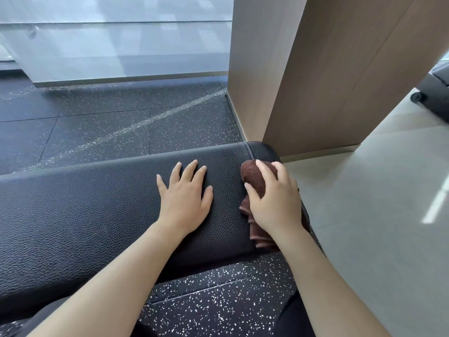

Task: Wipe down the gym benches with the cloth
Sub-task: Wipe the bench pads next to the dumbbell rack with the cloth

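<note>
A black padded gym bench (85, 205) with a pebbled leather-like top runs from the left edge to the middle right. A brown cloth (255, 177) lies bunched on the bench's right end, near a stitched seam. My right hand (272, 198) presses down on the cloth with fingers curled over it. My left hand (185, 195) rests flat on the bench top just left of the cloth, fingers spread, holding nothing.
A tan wood-panelled pillar (315, 69) stands right behind the bench's right end. Black speckled rubber flooring (121, 117) surrounds the bench, pale tile floor (376, 215) lies to the right. A glass wall (109, 37) is at the back. A dark wheeled object (432, 91) sits far right.
</note>
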Tool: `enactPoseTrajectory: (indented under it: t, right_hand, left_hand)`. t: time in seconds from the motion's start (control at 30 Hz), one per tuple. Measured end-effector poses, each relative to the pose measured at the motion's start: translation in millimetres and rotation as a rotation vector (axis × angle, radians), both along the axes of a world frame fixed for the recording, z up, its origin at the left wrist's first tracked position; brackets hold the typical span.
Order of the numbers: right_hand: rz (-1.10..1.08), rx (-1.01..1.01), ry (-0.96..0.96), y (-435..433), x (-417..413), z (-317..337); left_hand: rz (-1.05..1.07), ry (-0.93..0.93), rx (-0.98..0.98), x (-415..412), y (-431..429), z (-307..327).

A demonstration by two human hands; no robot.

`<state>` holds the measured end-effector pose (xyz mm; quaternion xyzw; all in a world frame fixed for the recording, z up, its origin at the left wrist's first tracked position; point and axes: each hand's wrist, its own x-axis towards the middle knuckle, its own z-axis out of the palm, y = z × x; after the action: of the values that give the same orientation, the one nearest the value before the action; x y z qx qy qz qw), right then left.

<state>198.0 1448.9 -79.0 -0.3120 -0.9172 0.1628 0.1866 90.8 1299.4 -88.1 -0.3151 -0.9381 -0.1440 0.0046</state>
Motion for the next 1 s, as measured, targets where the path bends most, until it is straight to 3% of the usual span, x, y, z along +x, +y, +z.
enactPoseTrajectory:
  t: [0.33, 0.47, 0.7, 1.0]
  right_hand:
    - [0.029, -0.129, -0.115, 38, -90, 15]
    - [0.013, -0.144, -0.046, 38, -56, 11]
    - [-0.067, -0.130, 0.114, 19, 57, -3]
    - [-0.085, -0.211, 0.045, 47, 1, 7]
  left_hand:
    - [-0.049, -0.011, 0.006, 6, 7, 11]
    - [-0.203, 0.012, 0.000, 30, 21, 12]
    - [-0.195, 0.028, 0.008, 37, 23, 0]
    - [-0.185, 0.004, 0.041, 40, 23, 3]
